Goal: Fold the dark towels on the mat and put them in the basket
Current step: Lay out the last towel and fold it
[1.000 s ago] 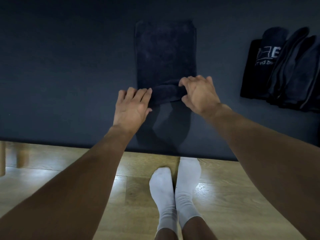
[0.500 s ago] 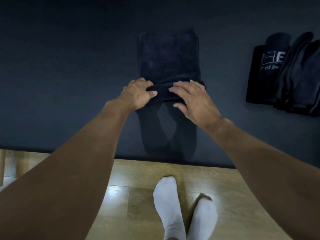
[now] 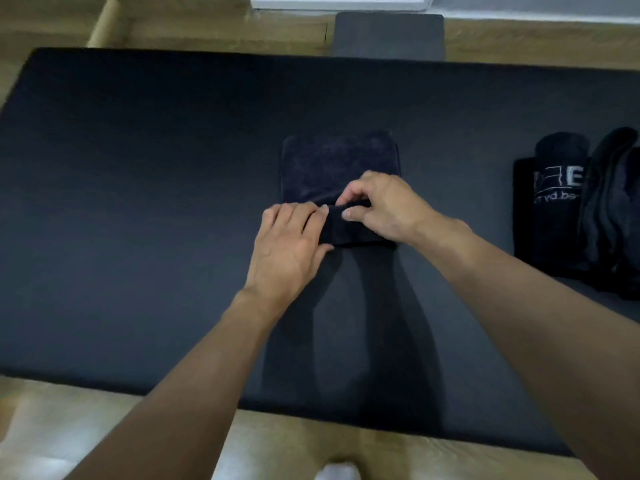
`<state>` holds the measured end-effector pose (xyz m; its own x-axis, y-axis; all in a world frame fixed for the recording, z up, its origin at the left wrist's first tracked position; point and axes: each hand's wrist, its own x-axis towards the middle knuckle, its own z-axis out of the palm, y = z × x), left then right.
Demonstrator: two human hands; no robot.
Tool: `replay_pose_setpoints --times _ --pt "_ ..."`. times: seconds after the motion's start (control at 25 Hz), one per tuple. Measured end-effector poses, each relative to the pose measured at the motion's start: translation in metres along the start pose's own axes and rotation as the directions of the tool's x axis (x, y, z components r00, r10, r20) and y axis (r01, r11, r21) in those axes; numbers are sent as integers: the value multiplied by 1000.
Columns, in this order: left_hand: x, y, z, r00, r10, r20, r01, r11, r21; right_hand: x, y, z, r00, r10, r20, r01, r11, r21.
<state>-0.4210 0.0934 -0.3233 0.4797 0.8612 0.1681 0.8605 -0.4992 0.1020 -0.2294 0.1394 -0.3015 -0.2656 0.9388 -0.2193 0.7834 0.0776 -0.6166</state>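
Dark and wide, the mat is spread over a wood floor and fills nearly all of the head view. A grey pad is seen just beyond its far edge, and a white sock at the bottom of the picture.

At the middle of the mat the towel is laid, dark on dark, its long axis running straight away from the person. Its near end is turned over into a thick band that lies crosswise, and both hands are placed on that band. The left hand is laid on the band's left end, fingers nearly straight and pressed down on the cloth, thumb set against the near side; nothing is pinched by it, so far as can be told. The right hand is curled, and the band's leading edge is nipped between its thumb and bent fingers.

And here is where the move is decided: the flat, unfolded stretch lies directly beyond the knuckles. The band would therefore have to be carried forward, away from the body, with both ends kept level.

Off to the right, well apart from the towel, what is judged to be the basket is seen on the mat, black with pale lettering. Rolled dark towels are beside it or in it; which cannot be told. The right hand is the nearer one to it.
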Motion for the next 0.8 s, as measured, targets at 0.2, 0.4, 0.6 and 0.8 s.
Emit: replay_pose_setpoints --times 0.2,0.4,0.6,0.8 --pt "37 -18 -9 980 -115 162 168 913 -371 -33 13 29 828 -434 -356 292 875 -387" --pt "62 -29 -12 926 -174 335 323 825 -463 -18 22 19 919 -304 -251 230 931 -285" --pt "20 -13 0 992 -70 -108 68 997 -25 11 10 -18 995 -99 4 99 993 -69" --pt "61 -28 -11 967 -235 102 255 917 -306 42 2 -36 996 49 77 -56 994 91"
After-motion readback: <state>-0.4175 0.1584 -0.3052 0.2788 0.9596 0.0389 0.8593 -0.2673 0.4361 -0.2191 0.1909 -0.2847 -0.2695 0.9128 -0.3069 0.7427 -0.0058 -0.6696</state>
